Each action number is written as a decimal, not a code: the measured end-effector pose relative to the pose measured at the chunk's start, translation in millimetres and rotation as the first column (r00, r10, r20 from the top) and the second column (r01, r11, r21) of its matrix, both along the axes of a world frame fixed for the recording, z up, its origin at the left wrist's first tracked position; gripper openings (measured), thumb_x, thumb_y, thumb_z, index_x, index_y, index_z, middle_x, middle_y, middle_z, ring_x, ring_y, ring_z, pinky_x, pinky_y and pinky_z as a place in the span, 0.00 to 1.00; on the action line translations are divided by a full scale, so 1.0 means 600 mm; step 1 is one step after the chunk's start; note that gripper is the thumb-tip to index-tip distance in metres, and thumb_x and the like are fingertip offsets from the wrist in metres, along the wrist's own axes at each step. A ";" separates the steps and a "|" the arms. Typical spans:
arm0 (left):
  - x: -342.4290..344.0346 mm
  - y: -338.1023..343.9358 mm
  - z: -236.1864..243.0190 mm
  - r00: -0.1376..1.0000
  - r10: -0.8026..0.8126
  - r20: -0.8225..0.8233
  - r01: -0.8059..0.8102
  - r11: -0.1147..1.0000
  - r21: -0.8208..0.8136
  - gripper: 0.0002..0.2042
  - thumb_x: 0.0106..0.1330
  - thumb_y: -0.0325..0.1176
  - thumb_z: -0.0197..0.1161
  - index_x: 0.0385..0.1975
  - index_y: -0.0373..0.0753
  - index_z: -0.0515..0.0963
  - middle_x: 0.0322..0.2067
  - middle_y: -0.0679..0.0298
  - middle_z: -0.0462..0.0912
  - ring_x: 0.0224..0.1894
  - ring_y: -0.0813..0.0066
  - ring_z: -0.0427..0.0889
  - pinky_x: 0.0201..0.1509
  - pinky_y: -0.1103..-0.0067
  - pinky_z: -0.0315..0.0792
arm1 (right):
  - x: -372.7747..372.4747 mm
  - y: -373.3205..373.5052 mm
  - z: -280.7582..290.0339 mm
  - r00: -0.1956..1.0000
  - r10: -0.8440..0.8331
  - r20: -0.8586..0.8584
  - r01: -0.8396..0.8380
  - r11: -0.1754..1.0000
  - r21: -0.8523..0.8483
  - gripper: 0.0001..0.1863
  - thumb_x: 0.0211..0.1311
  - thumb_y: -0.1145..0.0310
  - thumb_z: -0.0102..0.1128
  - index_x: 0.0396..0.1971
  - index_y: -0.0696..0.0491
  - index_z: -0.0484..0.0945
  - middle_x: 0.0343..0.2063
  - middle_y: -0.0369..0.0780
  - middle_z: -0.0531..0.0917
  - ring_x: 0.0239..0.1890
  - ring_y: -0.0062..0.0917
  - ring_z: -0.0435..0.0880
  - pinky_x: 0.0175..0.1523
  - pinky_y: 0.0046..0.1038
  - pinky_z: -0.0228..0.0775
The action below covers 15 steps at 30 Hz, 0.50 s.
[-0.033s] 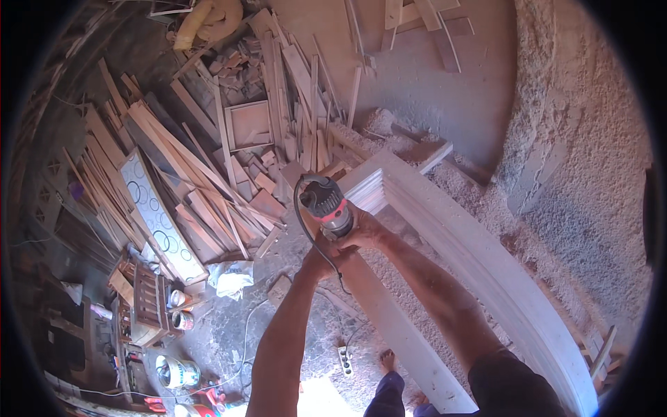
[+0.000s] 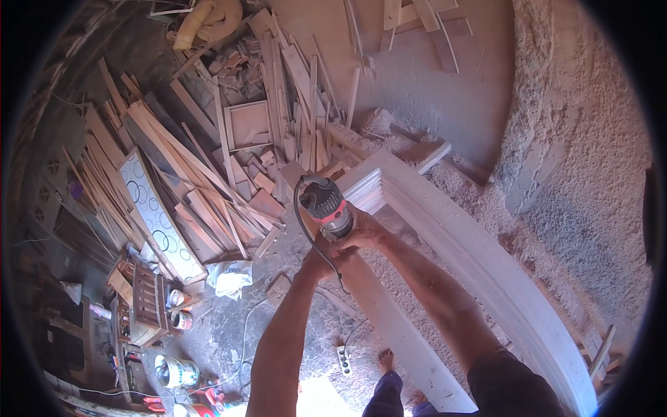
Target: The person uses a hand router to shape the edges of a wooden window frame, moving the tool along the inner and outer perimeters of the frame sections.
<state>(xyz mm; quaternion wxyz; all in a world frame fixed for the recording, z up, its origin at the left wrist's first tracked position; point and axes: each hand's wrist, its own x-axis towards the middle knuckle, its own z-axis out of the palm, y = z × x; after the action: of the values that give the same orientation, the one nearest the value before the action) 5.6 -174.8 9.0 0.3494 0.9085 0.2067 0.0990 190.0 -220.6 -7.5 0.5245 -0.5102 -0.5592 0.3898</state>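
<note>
A wood router (image 2: 326, 201) with a dark ribbed motor housing, a red band and a silver lower body stands on a long pale board (image 2: 392, 326). My left hand (image 2: 321, 260) is closed round its near lower side. From the right, my right hand (image 2: 364, 231) wraps the silver part. The fingers of both hands are partly hidden behind the tool and each other. The router's base and bit cannot be seen. Its dark power cord (image 2: 300, 217) loops from the top down past my left wrist.
Right of the board lies a pale wooden frame with moulded edges (image 2: 479, 243). Wood shavings (image 2: 379, 271) cover the floor. Planks and offcuts (image 2: 187, 160) pile up at the far left. A power strip (image 2: 344, 361) lies near my bare foot (image 2: 386, 359); a bucket (image 2: 177, 372) stands left.
</note>
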 end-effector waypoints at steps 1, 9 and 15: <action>-0.004 -0.008 -0.013 1.000 0.005 -0.003 -0.005 0.990 0.138 0.26 0.70 0.44 0.66 0.68 0.52 0.76 0.65 0.59 0.80 0.72 0.56 0.71 0.82 0.59 0.51 | 0.000 -0.013 -0.002 1.000 0.003 -0.004 -0.003 1.000 0.028 0.53 0.27 0.65 0.89 0.62 0.51 0.71 0.53 0.37 0.85 0.55 0.26 0.82 0.64 0.30 0.75; -0.029 -0.211 -0.042 0.997 0.025 -0.067 -0.010 0.977 0.214 0.28 0.70 0.47 0.65 0.70 0.52 0.74 0.66 0.54 0.78 0.72 0.57 0.72 0.82 0.63 0.53 | -0.021 -0.252 0.033 1.000 -0.004 -0.008 0.004 1.000 0.002 0.55 0.26 0.60 0.90 0.63 0.50 0.71 0.53 0.39 0.85 0.54 0.27 0.84 0.65 0.31 0.75; -0.020 -0.387 -0.025 0.999 0.007 -0.040 0.008 0.934 0.357 0.28 0.70 0.44 0.66 0.70 0.48 0.75 0.68 0.49 0.74 0.72 0.57 0.72 0.80 0.66 0.58 | -0.016 -0.404 0.006 1.000 -0.024 0.001 0.024 0.999 0.045 0.53 0.31 0.61 0.89 0.65 0.49 0.71 0.54 0.39 0.85 0.57 0.28 0.83 0.68 0.31 0.72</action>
<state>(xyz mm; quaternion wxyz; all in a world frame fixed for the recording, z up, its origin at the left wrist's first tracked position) -6.5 -406.8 -6.2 0.1747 0.9587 0.1919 0.1164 180.7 -462.7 -4.2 0.5399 -0.5054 -0.5621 0.3703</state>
